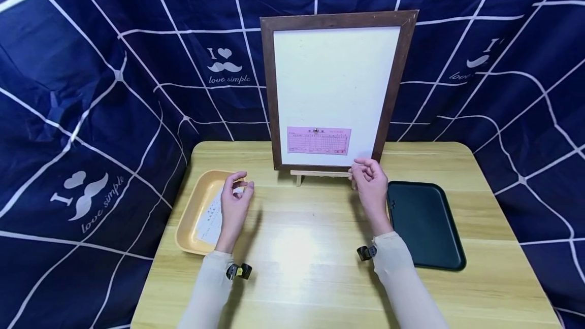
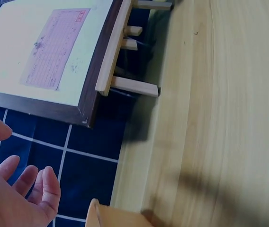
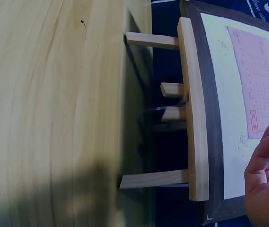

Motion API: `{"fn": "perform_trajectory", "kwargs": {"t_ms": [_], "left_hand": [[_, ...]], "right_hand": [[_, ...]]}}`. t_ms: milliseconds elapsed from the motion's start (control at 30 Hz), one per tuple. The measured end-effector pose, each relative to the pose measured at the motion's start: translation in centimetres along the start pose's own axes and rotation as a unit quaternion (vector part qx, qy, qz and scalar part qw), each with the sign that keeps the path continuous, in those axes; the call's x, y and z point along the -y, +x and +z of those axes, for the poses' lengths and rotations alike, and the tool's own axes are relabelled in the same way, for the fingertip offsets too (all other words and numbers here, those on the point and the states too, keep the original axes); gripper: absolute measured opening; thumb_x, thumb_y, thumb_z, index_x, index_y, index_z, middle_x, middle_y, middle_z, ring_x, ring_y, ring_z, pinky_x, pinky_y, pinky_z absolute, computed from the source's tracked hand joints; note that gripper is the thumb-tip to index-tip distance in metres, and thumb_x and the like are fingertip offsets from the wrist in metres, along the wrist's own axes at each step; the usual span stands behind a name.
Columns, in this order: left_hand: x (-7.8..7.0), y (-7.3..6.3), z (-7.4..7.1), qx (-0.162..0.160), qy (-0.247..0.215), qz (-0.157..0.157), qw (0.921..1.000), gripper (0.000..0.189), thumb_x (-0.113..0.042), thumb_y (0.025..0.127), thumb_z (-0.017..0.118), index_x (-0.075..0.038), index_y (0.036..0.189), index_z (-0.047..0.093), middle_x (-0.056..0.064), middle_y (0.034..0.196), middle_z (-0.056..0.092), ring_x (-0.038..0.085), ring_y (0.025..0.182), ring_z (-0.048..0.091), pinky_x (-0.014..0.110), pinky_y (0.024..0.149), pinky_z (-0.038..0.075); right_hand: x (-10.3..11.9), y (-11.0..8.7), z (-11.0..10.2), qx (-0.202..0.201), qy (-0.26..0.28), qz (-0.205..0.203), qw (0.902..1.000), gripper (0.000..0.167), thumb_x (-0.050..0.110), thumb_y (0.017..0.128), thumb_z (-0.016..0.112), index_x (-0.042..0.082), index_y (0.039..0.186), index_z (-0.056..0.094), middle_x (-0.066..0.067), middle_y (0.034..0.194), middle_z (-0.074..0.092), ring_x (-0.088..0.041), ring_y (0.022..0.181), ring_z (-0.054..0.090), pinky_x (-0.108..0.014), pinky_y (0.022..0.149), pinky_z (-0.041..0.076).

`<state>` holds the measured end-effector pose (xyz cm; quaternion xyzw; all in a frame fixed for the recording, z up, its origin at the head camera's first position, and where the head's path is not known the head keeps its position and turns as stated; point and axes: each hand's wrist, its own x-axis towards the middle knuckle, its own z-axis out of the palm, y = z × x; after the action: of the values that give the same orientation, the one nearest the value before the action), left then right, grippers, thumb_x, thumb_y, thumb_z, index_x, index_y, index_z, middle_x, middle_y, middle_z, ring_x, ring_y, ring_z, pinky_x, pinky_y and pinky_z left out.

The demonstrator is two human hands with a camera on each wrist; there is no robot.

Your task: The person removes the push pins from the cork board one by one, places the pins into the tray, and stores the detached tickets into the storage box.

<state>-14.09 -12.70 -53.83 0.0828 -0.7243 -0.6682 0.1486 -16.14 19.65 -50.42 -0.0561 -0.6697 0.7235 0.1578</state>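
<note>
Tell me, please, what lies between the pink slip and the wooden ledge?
A white board strip, then the brown frame's lower bar; the right wrist view shows both.

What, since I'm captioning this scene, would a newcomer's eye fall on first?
Probably the brown-framed white board, standing on a wooden stand at the far edge of the table, with a pink slip on its lower part. Next, perhaps, the left hand near the yellow tray and the right hand by the board's lower right corner.
</note>
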Motion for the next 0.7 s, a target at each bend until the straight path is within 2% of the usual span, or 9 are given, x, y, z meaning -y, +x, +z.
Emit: {"fn": "perform_trajectory", "kwargs": {"t_ms": [133,167,300,367,433,533,600,700], "left_hand": [[-0.1,0.2,0.8,0.006,-0.001,-0.002,1.0,0.036,0.005,0.1,0.069,0.006,0.135,0.063,0.019,0.12,0.06,0.016,0.081,0.053,0.017,0.066,0.042],[0.0,0.3,0.9,0.008,-0.004,-0.001,1.0,0.036,0.005,0.1,0.069,0.006,0.135,0.063,0.019,0.12,0.061,0.016,0.079,0.052,0.018,0.065,0.042],[0.1,0.4,1.4,0.019,-0.004,0.006,0.9998,0.036,-0.001,0.1,0.072,0.001,0.135,0.066,0.013,0.124,0.064,0.019,0.089,0.056,0.019,0.068,0.044],[0.1,0.5,1.5,0.027,-0.007,0.01,0.9996,0.036,-0.003,0.1,0.073,0.0,0.135,0.066,0.01,0.126,0.065,0.021,0.092,0.058,0.02,0.068,0.045],[-0.1,0.6,1.8,0.035,-0.009,0.015,0.9992,0.035,-0.004,0.1,0.073,-0.001,0.135,0.066,0.009,0.128,0.065,0.021,0.097,0.06,0.021,0.069,0.047],[-0.1,0.7,2.3,0.044,-0.019,0.022,0.9986,0.035,-0.003,0.1,0.072,0.001,0.135,0.065,0.014,0.13,0.065,0.024,0.1,0.06,0.022,0.07,0.047],[-0.1,0.9,2.6,0.046,-0.024,0.028,0.9982,0.035,-0.001,0.1,0.072,0.003,0.134,0.065,0.017,0.132,0.065,0.026,0.107,0.061,0.021,0.072,0.047],[-0.2,1.0,3.1,0.047,-0.029,0.034,0.9979,0.037,0.0,0.1,0.072,0.005,0.136,0.063,0.022,0.135,0.064,0.026,0.107,0.061,0.02,0.073,0.047]], "right_hand": [[0.5,0.0,0.4,0.001,-0.007,0.001,1.0,0.025,-0.003,0.106,0.064,-0.019,0.125,0.063,-0.025,0.095,0.072,-0.011,0.072,0.067,-0.018,0.055,0.049],[0.6,0.0,0.5,0.001,-0.01,0.002,1.0,0.025,-0.002,0.106,0.065,-0.018,0.125,0.063,-0.025,0.095,0.072,-0.01,0.071,0.067,-0.018,0.055,0.049],[0.6,0.2,0.8,0.003,-0.011,0.001,0.9999,0.025,-0.002,0.106,0.064,-0.017,0.126,0.064,-0.019,0.093,0.072,-0.007,0.07,0.066,-0.018,0.054,0.049],[0.6,0.3,1.0,0.005,-0.009,0.003,0.9999,0.025,-0.001,0.106,0.065,-0.017,0.126,0.064,-0.017,0.093,0.072,-0.009,0.072,0.067,-0.017,0.054,0.049],[0.6,0.5,1.2,0.006,-0.009,0.008,0.9999,0.027,-0.001,0.106,0.064,-0.017,0.128,0.063,-0.023,0.095,0.071,-0.012,0.074,0.068,-0.019,0.054,0.05],[-0.4,1.1,1.1,0.004,-0.023,0.014,0.9996,0.027,0.002,0.107,0.065,-0.014,0.129,0.064,-0.027,0.099,0.07,-0.016,0.076,0.068,-0.02,0.055,0.051],[-1.1,1.5,1.0,0.007,-0.031,0.01,0.9995,0.027,0.004,0.108,0.066,-0.011,0.13,0.066,-0.025,0.1,0.07,-0.017,0.077,0.068,-0.021,0.056,0.052],[-1.6,2.0,0.8,0.014,-0.038,-0.007,0.9991,0.027,0.01,0.108,0.069,-0.007,0.129,0.068,-0.013,0.097,0.072,-0.019,0.078,0.069,-0.02,0.057,0.053]]}}
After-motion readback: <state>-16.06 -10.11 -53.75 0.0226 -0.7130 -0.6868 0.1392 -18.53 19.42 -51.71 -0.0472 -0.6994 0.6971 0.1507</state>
